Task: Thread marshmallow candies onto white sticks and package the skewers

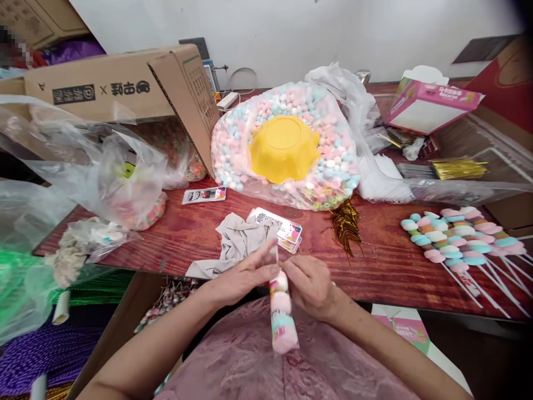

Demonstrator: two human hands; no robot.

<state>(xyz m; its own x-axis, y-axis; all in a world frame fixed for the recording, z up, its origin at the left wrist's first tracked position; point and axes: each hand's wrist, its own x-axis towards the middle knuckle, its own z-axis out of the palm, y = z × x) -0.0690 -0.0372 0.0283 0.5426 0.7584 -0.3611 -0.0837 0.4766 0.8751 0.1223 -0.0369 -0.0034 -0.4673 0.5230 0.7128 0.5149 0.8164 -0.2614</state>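
Note:
Just in front of my body hangs a marshmallow skewer (pixel 283 319) in a clear printed wrapper, pink, white and pale blue, its marshmallow end pointing down toward me. My left hand (pixel 252 272) has its thumb against the wrapper's neck with the fingers stretched along it, pinching it. Curled closed at the same neck is my right hand (pixel 312 284); a tiny gold bit shows between the hands, too blurred to make out. Beyond them lie a grey cloth (pixel 239 239) and printed cards (pixel 287 230). Gold twist ties (pixel 347 228) lie further right.
A big bag of marshmallows (pixel 233 133) stands at the back under a yellow bowl (pixel 285 147). Finished marshmallow skewers (pixel 462 236) lie at right. A cardboard box (pixel 125 83) and plastic bags (pixel 129 178) crowd the left. More gold ties (pixel 458 168) lie back right.

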